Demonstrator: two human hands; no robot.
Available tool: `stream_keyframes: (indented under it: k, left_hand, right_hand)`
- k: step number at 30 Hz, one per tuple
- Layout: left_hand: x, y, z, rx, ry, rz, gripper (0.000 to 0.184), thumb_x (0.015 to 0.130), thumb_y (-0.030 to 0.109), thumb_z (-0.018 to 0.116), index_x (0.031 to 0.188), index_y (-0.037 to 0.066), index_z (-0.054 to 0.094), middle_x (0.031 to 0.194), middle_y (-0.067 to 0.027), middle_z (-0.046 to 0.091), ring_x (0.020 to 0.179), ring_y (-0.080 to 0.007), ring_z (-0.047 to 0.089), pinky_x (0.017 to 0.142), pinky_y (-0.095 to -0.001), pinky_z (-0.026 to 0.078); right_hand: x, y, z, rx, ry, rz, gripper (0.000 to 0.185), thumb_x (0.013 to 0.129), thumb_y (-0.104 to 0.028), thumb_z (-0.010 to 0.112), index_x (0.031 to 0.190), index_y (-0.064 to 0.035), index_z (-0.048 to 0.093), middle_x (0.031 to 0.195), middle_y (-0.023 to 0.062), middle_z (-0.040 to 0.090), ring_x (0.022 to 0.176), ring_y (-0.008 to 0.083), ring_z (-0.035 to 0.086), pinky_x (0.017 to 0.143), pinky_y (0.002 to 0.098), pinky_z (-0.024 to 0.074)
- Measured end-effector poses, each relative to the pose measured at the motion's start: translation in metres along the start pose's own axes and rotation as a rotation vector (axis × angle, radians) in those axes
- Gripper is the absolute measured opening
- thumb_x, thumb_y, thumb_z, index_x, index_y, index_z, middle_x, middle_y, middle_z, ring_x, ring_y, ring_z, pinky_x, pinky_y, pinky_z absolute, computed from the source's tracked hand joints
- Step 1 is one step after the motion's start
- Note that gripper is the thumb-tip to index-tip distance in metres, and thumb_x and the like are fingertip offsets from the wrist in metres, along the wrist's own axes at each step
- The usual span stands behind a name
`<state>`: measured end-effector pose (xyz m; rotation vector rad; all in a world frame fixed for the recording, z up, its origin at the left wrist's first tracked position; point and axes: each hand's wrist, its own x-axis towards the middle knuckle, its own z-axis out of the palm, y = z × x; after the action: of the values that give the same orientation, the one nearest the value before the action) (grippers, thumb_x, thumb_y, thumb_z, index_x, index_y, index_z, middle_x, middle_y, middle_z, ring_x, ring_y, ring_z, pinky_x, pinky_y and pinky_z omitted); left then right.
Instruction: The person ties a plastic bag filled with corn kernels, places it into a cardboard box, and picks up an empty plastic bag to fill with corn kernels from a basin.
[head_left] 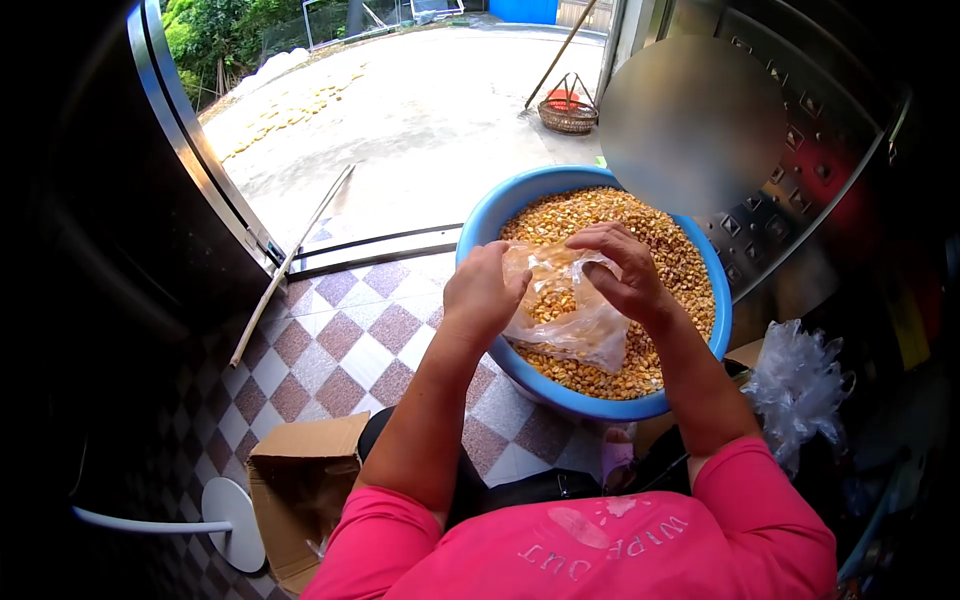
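A thin clear plastic bag [590, 338] spreads over the corn kernels [668, 262] that fill a big blue basin [722, 325]. My left hand [487, 292] is closed on the bag's left edge, thumb pressed toward the fingers. At the opposite edge is my right hand [628, 272], its fingers curled over the plastic with a gap between thumb and fingertips. Yellow kernels show through the film between both hands; whether some lie inside the bag I cannot tell.
An opened cardboard box [300, 500] stands left of my legs, near a white round base [235, 525]. Bunched plastic bags [798, 390] hang at the right. A pole [290, 265] leans across the doorway sill. Outside is a wicker basket [568, 115].
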<state>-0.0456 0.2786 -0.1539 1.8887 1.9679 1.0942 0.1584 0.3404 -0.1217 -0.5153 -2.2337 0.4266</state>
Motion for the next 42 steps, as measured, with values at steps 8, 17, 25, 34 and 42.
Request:
stream_keyframes:
  k: [8,17,25,34,42]
  left_hand:
    - [0.0,0.003,-0.002,0.269,-0.28,-0.035,0.022,0.081,0.023,0.06,0.093,0.005,0.06,0.093,-0.0147,0.063,0.089,-0.0341,0.06,0.078,-0.0426,0.047]
    - [0.009,-0.01,-0.003,-0.614,-0.309,-0.367,0.019,0.088,0.02,0.054,0.084,0.002,0.057,0.065,-0.0072,0.059,0.058,-0.0183,0.06,0.054,-0.0301,0.05]
    - [0.01,-0.019,0.006,-1.181,-0.344,-0.417,0.017,0.091,0.016,0.049,0.093,0.0,0.052,0.081,-0.0101,0.059,0.062,-0.0179,0.061,0.056,-0.0297,0.055]
    - [0.005,-0.024,0.0,-1.502,-0.39,-0.576,0.018,0.088,0.019,0.049,0.091,0.002,0.052,0.069,-0.006,0.053,0.051,-0.0127,0.049,0.042,-0.0253,0.042]
    - [0.007,-0.023,0.006,-1.167,-0.365,-0.372,0.019,0.09,0.021,0.051,0.081,0.005,0.057,0.061,0.0009,0.052,0.04,-0.0048,0.039,0.034,-0.0204,0.027]
  right_hand:
    - [-0.013,0.011,0.004,-0.323,-0.283,-0.005,0.011,0.077,-0.018,0.066,0.085,-0.0106,0.066,0.072,0.0097,0.063,0.077,0.0276,0.062,0.085,0.0393,0.0443]
    - [-0.052,-0.017,-0.014,-0.258,-0.164,0.303,0.011,0.077,-0.015,0.067,0.085,-0.0089,0.064,0.073,0.0107,0.063,0.062,0.0254,0.062,0.055,0.0343,0.0495]
    - [-0.104,-0.034,-0.023,-0.239,-0.412,0.18,0.021,0.075,-0.007,0.064,0.095,-0.0108,0.067,0.082,0.0088,0.063,0.072,0.0238,0.062,0.07,0.0338,0.0488]
    - [-0.113,-0.012,-0.012,0.297,-0.319,0.853,0.027,0.08,-0.004,0.057,0.106,-0.0022,0.059,0.073,0.0072,0.058,0.064,0.0162,0.055,0.06,0.0285,0.0449]
    - [-0.093,-0.009,-0.005,-0.144,-0.139,0.843,0.03,0.083,-0.014,0.061,0.108,0.0005,0.054,0.066,0.0074,0.056,0.057,0.0153,0.054,0.053,0.0314,0.0441]
